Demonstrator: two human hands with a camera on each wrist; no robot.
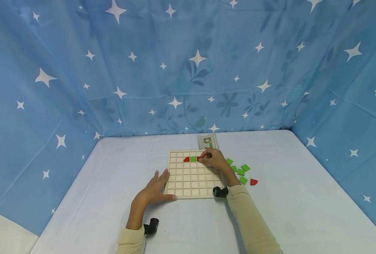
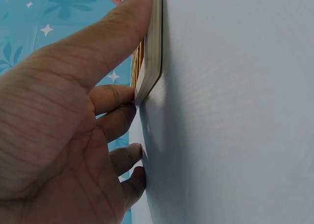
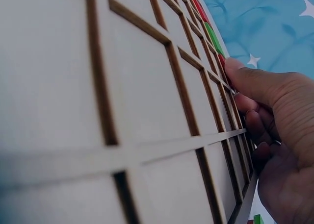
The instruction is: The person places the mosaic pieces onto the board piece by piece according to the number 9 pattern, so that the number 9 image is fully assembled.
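Note:
A wooden grid board [image 1: 188, 181] lies on the white table. In one of its upper rows sit a red quarter-circle tile [image 1: 186, 159] and a green square tile [image 1: 192, 159]. Just right of the green one, my right hand [image 1: 214, 158] pinches another red quarter-circle tile [image 1: 198, 158] at its cell; in the right wrist view the thumb covers part of this tile [image 3: 221, 60]. My left hand [image 1: 155, 188] rests against the board's lower left corner with fingers spread. Its thumb lies along the front edge, and its fingertips touch the left side.
Several green square tiles [image 1: 240, 172] and one red quarter-circle tile [image 1: 254, 182] lie loose right of the board. Behind the board is a small gridded pattern card [image 1: 202, 142], partly hidden by the right hand. A blue star-patterned curtain [image 1: 143, 70] surrounds the table [image 1: 302, 197].

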